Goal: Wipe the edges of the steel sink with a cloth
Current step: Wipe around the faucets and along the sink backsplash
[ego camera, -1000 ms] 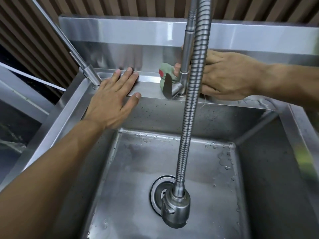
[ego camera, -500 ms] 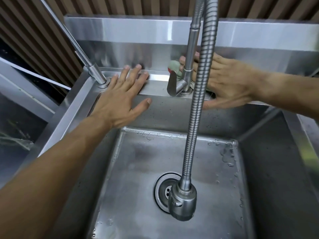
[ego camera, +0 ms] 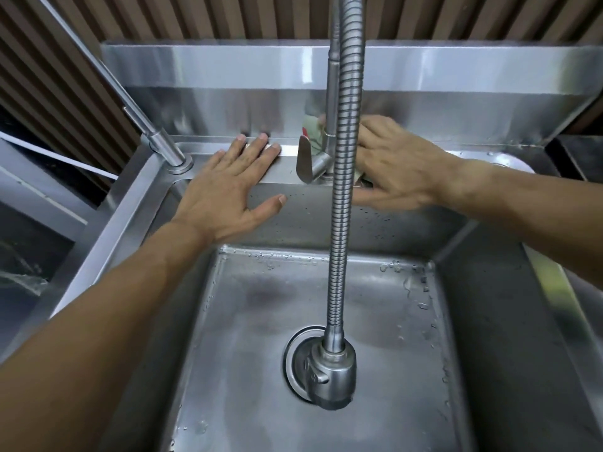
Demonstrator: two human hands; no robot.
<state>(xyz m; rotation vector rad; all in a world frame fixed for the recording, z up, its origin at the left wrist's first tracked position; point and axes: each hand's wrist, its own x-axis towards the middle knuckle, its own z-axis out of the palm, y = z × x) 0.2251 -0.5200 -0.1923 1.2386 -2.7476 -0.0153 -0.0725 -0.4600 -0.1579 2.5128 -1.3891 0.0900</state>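
The cloth [ego camera: 312, 133], greenish with a red patch, lies on the far ledge of the steel sink [ego camera: 284, 172], behind the tap's upright pipe and mostly hidden. The right hand [ego camera: 399, 168] reaches in from the right and presses on it with fingers stretched flat, thumb along the ledge's near edge. The left hand [ego camera: 228, 187] rests palm-down on the same ledge further left, fingers straight and spread. A ribbed hose [ego camera: 342, 203] hangs down the middle to a spray head [ego camera: 331, 376] over the drain.

Steel sink [ego camera: 284, 172] back ledge carries a greenish cloth [ego camera: 311, 132] beside the faucet base [ego camera: 321, 164] — both hands rest there too.
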